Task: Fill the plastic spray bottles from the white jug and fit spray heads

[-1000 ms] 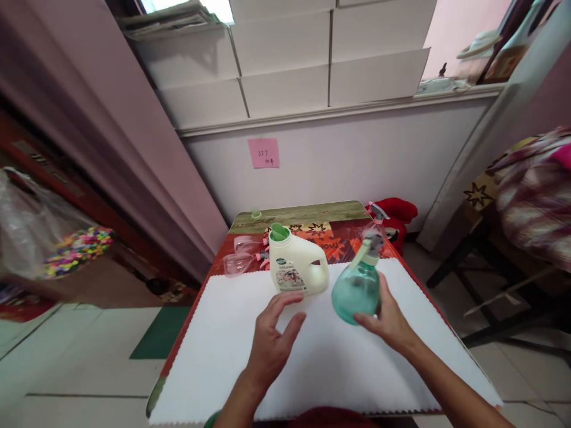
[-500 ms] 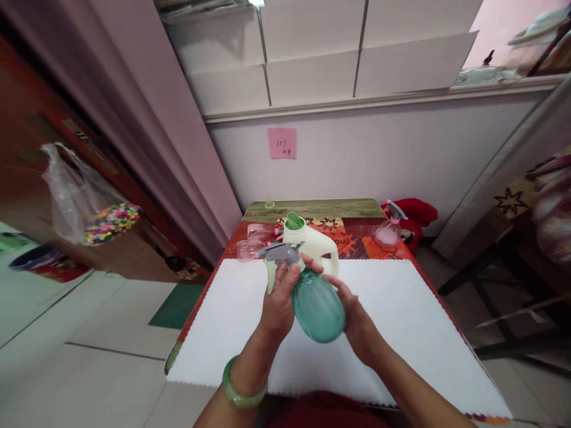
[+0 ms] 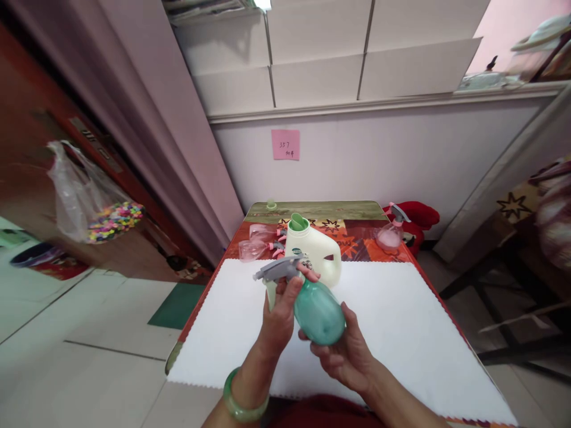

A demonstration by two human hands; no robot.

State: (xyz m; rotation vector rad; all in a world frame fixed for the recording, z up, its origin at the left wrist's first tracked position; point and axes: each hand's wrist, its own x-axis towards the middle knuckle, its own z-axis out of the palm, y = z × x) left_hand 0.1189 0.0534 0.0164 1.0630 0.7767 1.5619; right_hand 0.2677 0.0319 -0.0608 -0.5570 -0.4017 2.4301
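A teal spray bottle (image 3: 319, 312) with a grey spray head is held tilted above the white mat (image 3: 392, 333). My left hand (image 3: 282, 309) is closed around its neck just under the spray head. Cupped against the bottle's base and right side, my right hand (image 3: 345, 351) has its fingers wrapped underneath. Right behind the bottle stands a cream jug (image 3: 314, 249) with a handle and a green spout in its open mouth. The spray head overlaps the jug's lower left in view.
Pink clear spray bottles (image 3: 252, 250) lie at the table's back left. Another pink spray bottle (image 3: 389, 236) stands at the back right, near a red plush item (image 3: 422, 215). A small green cap (image 3: 271, 203) sits at the far edge. A pink note (image 3: 285, 145) is on the wall.
My right hand has slid from the bottle's right side down under its base. The bottle has turned slightly, its spray head now lower. The view has shifted a little.
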